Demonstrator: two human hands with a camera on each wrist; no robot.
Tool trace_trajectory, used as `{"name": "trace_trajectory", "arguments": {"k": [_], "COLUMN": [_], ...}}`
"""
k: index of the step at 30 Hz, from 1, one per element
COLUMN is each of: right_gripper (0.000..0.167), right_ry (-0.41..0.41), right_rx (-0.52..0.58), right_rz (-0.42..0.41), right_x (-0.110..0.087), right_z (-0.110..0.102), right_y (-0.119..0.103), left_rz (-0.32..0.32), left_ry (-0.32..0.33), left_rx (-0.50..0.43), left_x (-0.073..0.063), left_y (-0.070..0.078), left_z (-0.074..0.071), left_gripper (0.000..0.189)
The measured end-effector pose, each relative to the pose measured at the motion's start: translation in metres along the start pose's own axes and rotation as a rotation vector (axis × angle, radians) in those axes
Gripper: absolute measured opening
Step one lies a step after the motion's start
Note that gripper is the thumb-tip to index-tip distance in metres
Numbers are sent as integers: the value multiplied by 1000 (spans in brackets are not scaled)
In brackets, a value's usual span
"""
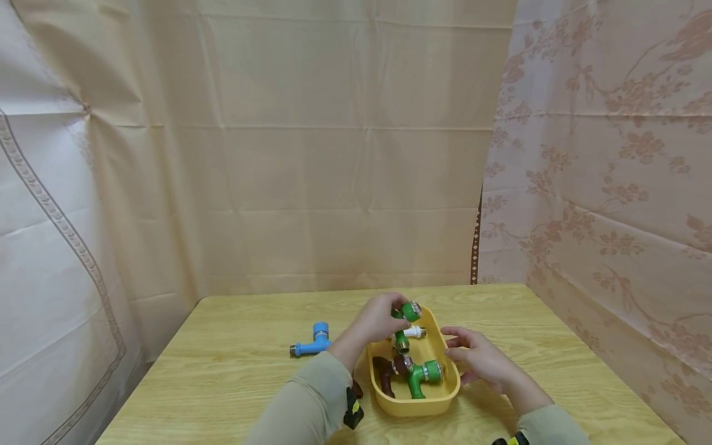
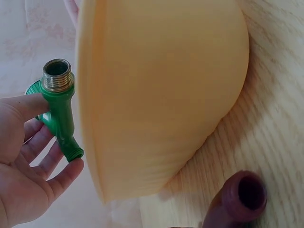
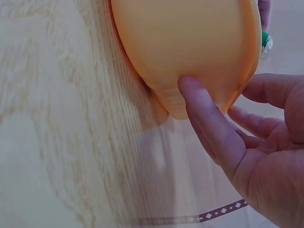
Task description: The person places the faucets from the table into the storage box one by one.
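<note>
My left hand [image 1: 379, 319] pinches a green tap [image 1: 402, 340] between thumb and fingers, over the left side of a yellow tray [image 1: 419, 408]. In the left wrist view, the green tap [image 2: 61, 111] has its metal threaded end upward, beside the tray wall [image 2: 161, 95]. Inside the tray lie a white tap [image 1: 414, 332], a brown tap [image 1: 384, 376] and a second green tap [image 1: 417, 380]. My right hand [image 1: 483, 358] is at the tray's right side. In the right wrist view, its extended fingers [image 3: 209, 118] rest against the outer wall.
A blue tap [image 1: 314, 342] lies on the wooden table [image 1: 233, 371], left of the tray. Another brown tap [image 2: 242, 197] lies beside the tray, mostly hidden by my left forearm in the head view. Cloth curtains [image 1: 334, 154] hang behind the table and along both sides.
</note>
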State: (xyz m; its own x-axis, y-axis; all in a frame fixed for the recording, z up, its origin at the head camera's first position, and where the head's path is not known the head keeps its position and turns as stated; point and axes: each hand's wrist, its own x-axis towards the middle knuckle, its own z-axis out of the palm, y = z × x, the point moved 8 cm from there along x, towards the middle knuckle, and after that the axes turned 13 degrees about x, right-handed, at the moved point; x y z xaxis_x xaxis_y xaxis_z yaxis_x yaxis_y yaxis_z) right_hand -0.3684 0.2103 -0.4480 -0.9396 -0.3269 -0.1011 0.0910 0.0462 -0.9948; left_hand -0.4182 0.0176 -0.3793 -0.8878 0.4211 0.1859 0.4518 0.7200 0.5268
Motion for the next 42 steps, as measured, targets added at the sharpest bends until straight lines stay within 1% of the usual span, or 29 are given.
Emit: {"name": "trace_trajectory", "arguments": {"k": [4, 11, 20, 29, 36, 42], "right_gripper": [59, 62, 62, 60, 58, 58], "right_ry": [0, 1, -26, -17, -23, -25], "right_rx": [1, 5, 17, 13, 12, 13], "right_rz": [-2, -9, -19, -12, -21, -22], "right_x": [0, 1, 0, 1, -2, -1], "right_z": [0, -1, 1, 0, 1, 0], "right_y": [0, 2, 1, 2, 2, 2], "left_rz": [-13, -22, -41, -26, -34, -27], "left_ry": [-3, -16, -20, -37, -41, -41], "left_rx": [23, 29, 20, 62, 61, 69], "left_x": [1, 2, 1, -1, 1, 0], "left_y": [1, 3, 5, 5, 4, 4], "left_z": [5, 13, 16, 21, 21, 21], "left_gripper": [31, 34, 32, 38, 40, 39]}}
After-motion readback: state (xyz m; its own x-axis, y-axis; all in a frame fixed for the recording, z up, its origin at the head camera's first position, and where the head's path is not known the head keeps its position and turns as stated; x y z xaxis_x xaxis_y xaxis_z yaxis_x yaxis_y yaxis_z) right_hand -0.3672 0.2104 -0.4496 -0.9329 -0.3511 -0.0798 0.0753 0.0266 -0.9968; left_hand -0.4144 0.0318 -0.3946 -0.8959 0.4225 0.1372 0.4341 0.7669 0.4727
